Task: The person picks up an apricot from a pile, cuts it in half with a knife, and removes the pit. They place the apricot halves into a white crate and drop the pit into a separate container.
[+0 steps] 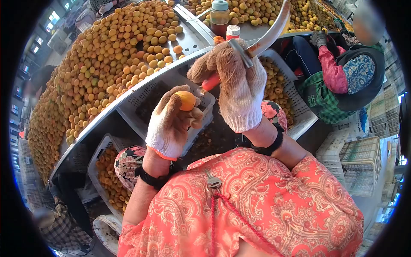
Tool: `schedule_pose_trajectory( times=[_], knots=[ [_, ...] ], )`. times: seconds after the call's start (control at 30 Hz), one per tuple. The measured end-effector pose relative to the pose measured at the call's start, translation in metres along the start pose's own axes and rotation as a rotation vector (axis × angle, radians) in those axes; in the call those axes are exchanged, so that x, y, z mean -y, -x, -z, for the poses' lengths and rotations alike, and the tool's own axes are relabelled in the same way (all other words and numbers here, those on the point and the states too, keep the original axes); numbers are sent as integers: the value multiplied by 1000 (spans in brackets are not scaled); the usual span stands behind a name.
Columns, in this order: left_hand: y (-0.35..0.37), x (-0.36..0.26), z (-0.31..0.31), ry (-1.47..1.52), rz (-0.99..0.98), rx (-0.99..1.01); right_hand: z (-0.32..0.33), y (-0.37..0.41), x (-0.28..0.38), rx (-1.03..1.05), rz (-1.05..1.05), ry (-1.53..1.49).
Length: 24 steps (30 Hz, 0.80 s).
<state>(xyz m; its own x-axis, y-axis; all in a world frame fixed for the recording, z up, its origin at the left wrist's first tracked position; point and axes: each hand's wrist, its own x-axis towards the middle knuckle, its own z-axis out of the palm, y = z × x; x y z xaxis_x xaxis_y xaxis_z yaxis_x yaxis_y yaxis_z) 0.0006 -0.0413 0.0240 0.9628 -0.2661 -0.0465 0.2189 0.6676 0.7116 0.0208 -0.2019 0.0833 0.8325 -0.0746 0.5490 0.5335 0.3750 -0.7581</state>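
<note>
My left hand (171, 122), in a white knit glove with a brown-stained palm, is closed around a whole orange apricot (186, 101). Just above and to the right, my right hand (239, 81), gloved the same way, grips a curved knife. Its long curved blade (274, 33) points up and away, and a metal collar (241, 53) sits by the knuckles. A red piece (210, 81) like a handle pokes out between my fingers toward the apricot; how it joins the blade is hidden. The apricot and the red piece are apart.
A metal table (107, 105) heaped with apricots (115, 47) curves ahead. A bottle (219, 19) and a red white-capped container (232, 32) stand there. Crates of split apricots flank my knees, left (96, 165) and right (306, 109). A co-worker (342, 73) sits at right.
</note>
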Motion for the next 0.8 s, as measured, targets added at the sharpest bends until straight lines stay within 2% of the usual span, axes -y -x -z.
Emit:
schedule_pose_trajectory(
  times=[0.1,0.23,0.3,0.33,0.47,0.53,0.57,0.6,0.67,0.7,0.73,0.77,0.8],
  knots=[
    [1,1,-2,48,28,63,-10,-1,1,-105,40,-70],
    [2,5,-4,31,44,61,-4,4,-11,11,73,-271],
    [3,4,-5,29,60,44,-5,6,-13,-28,-13,-205],
    [4,4,-5,30,60,43,4,5,-15,88,-24,-194],
    [4,4,-6,-44,89,-27,7,4,-19,171,-54,-83],
    [5,2,-14,-50,152,-121,-11,10,-18,-58,32,-119],
    [5,5,-16,-111,135,-147,-8,13,-17,-49,62,196],
    [13,10,-11,-158,91,-212,-5,23,-27,-26,50,108],
    [11,24,1,-540,-73,-89,1,32,-60,-33,-134,76],
    [8,26,-6,-255,0,-182,-5,29,-57,43,-254,-504],
    [10,22,-8,-189,62,-208,4,38,-69,67,-171,-293],
    [11,20,-11,-94,69,-229,0,32,-62,205,-143,-301],
    [13,13,17,-144,48,-232,-9,37,-68,170,-3,315]
  ],
)
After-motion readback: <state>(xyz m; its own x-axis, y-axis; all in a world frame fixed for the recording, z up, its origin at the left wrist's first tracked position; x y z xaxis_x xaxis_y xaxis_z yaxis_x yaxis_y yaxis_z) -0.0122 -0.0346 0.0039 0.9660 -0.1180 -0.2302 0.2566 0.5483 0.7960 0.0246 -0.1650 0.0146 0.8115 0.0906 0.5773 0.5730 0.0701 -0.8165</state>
